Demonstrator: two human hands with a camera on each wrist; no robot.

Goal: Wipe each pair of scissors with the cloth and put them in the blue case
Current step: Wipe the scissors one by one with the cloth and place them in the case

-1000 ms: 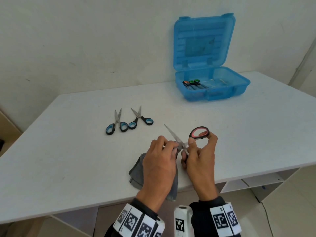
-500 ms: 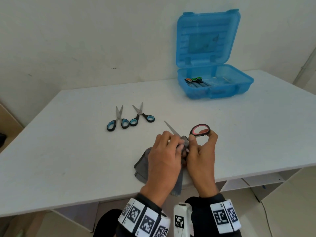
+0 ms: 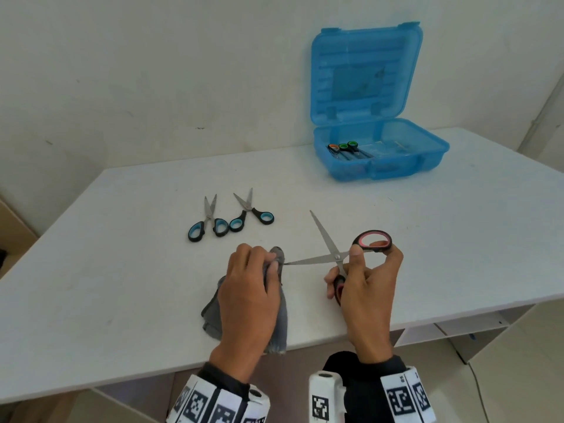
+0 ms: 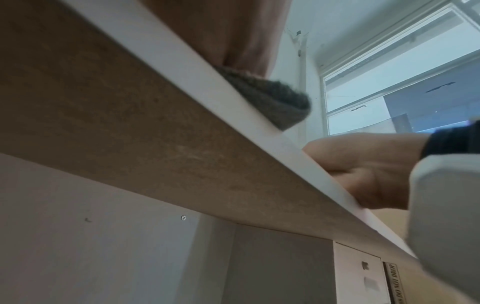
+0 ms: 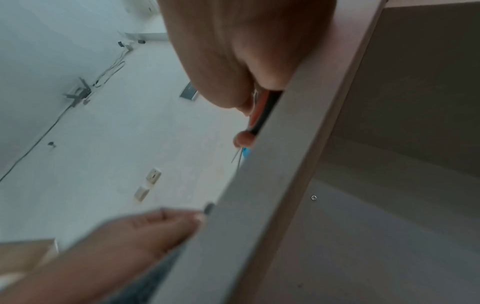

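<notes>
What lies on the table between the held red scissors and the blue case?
Nothing: between the red scissors and the blue case, the head view shows only bare white table.

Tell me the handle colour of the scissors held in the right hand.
Black with red-pink lining on the held scissors; the head view shows it best.

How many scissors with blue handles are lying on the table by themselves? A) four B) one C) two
C: two blue-handled scissors lie side by side on the white table, past the left hand, while the right hand holds the red-handled scissors.
</notes>
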